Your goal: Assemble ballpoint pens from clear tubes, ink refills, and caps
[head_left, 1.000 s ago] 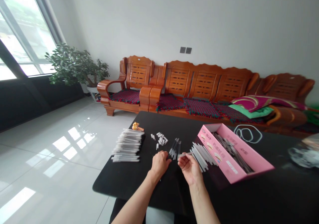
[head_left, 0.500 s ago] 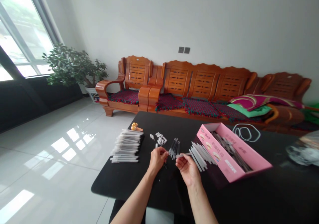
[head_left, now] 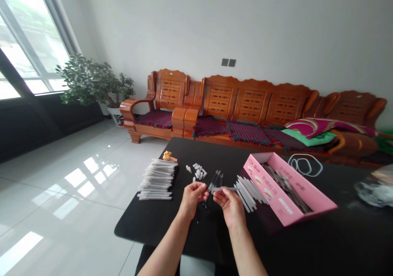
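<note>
My left hand [head_left: 194, 195] is closed in a pinch over the black table; whatever lies between its fingertips is too small to make out. Close beside it, my right hand [head_left: 229, 204] grips a slim whitish tube [head_left: 231, 189] like a pen barrel, lying crosswise with its left end toward my left fingers. Just beyond the hands rests a bunch of thin dark rods [head_left: 217, 180] like pen refills. Several matching pale tubes [head_left: 249, 192] lie right of my right hand. Small white pieces [head_left: 199, 171] are scattered beyond my left hand, and small black pieces [head_left: 204, 205] lie beneath it.
A stack of pale tubes with black ends [head_left: 158, 180] lies at left, near an orange figurine [head_left: 168, 156]. The pink box [head_left: 285, 204] at right holds dark grey sticks [head_left: 287, 186]. White loops [head_left: 307, 165] and a plastic bag [head_left: 373, 192] lie farther right on the table [head_left: 245, 247].
My right hand has brought the tube slightly left, closer to my left hand. The left hand has turned a little, still pinched. The whole view has shifted slightly.
</note>
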{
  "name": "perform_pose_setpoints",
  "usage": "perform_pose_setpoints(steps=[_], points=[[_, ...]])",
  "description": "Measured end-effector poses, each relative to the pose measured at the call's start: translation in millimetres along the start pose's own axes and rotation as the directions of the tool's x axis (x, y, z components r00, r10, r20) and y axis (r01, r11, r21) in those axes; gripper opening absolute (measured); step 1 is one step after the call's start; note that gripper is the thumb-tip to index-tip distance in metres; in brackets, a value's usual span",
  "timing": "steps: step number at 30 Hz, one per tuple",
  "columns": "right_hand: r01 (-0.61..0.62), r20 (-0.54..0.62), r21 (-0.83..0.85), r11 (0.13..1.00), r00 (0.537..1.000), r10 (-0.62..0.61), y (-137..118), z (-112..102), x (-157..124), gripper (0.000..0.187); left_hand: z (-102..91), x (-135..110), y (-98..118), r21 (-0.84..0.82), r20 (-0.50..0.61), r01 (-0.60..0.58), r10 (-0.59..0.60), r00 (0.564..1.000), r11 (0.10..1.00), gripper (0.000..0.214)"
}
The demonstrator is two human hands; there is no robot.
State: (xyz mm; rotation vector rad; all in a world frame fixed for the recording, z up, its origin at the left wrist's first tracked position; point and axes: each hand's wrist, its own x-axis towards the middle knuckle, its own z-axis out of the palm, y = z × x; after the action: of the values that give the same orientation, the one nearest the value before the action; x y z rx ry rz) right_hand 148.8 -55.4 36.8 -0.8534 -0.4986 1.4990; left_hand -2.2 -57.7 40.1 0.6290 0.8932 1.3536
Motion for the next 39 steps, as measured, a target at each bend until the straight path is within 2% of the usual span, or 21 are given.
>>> perform_pose_setpoints(steps=[8, 39], points=[[0.068, -0.015, -0.065, 0.996, 0.998, -0.069, -0.6, 14.1, -4.2, 0.034, 4.7, -0.8, -0.7, -0.017, 0.021, -0.003, 0.003, 1.000, 1.000, 0.039], [0.134, -0.038, -0.107, 0.985, 0.990, -0.138, 4.9, 15.7, -6.4, 0.037, 8.2, -0.2, -6.2, 0.008, -0.014, -0.020, 0.020, 1.000, 1.000, 0.039]])
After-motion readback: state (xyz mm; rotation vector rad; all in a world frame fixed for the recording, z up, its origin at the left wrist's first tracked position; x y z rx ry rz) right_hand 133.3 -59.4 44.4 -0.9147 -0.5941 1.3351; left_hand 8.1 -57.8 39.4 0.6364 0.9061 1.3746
